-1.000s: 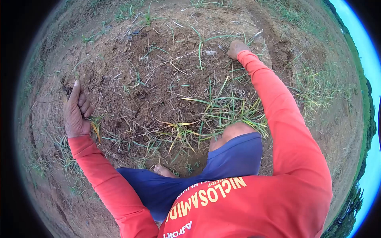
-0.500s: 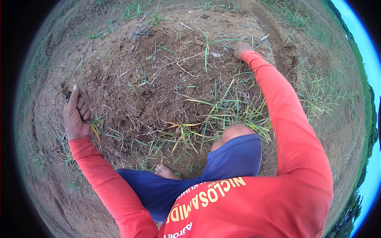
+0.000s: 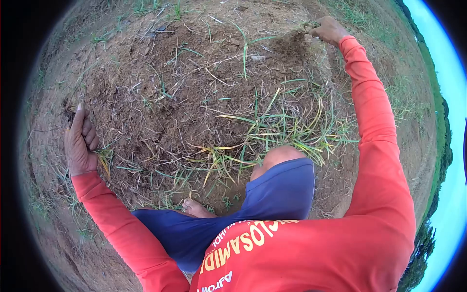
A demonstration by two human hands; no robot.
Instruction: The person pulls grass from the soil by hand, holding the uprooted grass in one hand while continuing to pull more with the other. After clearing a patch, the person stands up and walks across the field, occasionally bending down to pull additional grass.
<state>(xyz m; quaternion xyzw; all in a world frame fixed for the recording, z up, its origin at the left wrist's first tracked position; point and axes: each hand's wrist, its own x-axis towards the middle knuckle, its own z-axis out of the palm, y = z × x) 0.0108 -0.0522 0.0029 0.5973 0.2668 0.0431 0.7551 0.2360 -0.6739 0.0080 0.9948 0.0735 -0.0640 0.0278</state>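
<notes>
I crouch on a mound of brown soil (image 3: pixel 194 87) strewn with dry straw and green grass. My left hand (image 3: pixel 79 142), at the left, has its fingers curled around a small bunch of grass (image 3: pixel 103 159) whose yellow-green blades stick out below the palm. My right hand (image 3: pixel 330 30) is stretched to the far upper right and lifted off the ground. It is closed on a pulled weed tuft (image 3: pixel 307 25), with loose dirt (image 3: pixel 291 43) hanging beneath it. A patch of long green and yellow grass (image 3: pixel 287 129) grows just past my knee (image 3: pixel 275 158).
My bare foot (image 3: pixel 193 207) rests on the soil between my legs. Blue shorts and red long sleeves fill the lower frame. Thin grass borders the mound at the right and top; a worn dirt strip runs along the right side.
My right hand has risen from the soil and moved up and right, pulling a tuft with dirt out of the ground. My left hand has stayed closed on its grass, barely shifting.
</notes>
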